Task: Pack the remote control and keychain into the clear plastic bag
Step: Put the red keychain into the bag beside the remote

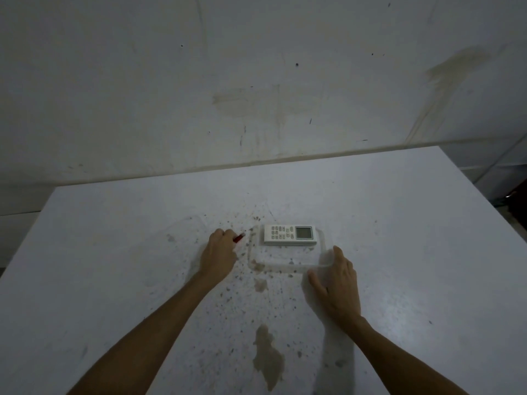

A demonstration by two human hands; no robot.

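A white table (399, 223) with a speckled, stained top stands against a pale, marked wall (256, 81); brown blotches run down the middle of the table toward the near edge

The remote control (290, 234) is white, lying flat with its long side across the view, buttons to the left and a small grey screen to the right; it rests at the far side of the clear plastic bag (285, 260), which lies flat on the table and shows mostly as a faint rounded outline (whether the remote sits inside the bag or merely on top of it cannot be told from this view)

The left hand (218, 256) is to the left of the bag, back of the hand upward, fingers curled shut around a small red item (239, 238) whose tip pokes out toward the bag; this is probably the keychain, though too little shows to be sure; it is just beside the bag's left edge, not in it

The right hand (338, 283) rests at the bag's near right corner, fingers spread and slightly bent, thumb out to the left; the fingertips touch or overlap the plastic, but whether they pinch it cannot be told

Both forearms are bare and reach in from the bottom of the view
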